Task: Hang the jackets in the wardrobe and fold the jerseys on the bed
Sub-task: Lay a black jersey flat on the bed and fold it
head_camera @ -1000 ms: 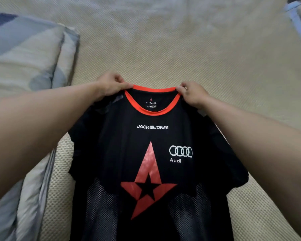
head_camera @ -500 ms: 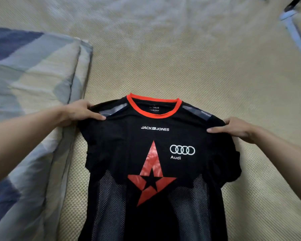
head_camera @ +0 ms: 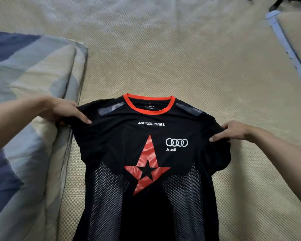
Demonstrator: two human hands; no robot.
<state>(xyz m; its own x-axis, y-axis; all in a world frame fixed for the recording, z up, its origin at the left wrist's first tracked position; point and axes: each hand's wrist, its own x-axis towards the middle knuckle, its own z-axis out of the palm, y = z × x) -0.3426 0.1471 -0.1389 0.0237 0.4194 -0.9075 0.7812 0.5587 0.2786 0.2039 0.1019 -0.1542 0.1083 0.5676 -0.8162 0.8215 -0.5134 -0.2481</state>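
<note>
1. The jersey (head_camera: 146, 153) lies front-up on the bed (head_camera: 163, 66), collar pointing away from the person and hem running out of view at the near edge.
2. It is black, with a bright orange-red ribbed collar (head_camera: 149, 104), a grey strip along each shoulder, white "JACK JONES" lettering across the chest, four white linked rings over the word "Audi", and a large red star with a black star cut in its middle.
3. The upper body is smooth, matte cloth; the lower side panels are open mesh, greyish where the weave shows through.
4. The left hand (head_camera: 63, 110) pinches the sleeve at the shoulder edge, thumb laid on top, other fingers tucked under the fabric.
5. The right hand (head_camera: 233, 130) grips the opposite sleeve likewise, thumb pointing inward over the cloth.
6. The bed's cover is a tan, coarse woven mat with a fine grid texture.
7. A folded quilt (head_camera: 24, 101), soft and padded, blue, grey and cream in angled blocks, lies beside the jersey's left sleeve.
</note>
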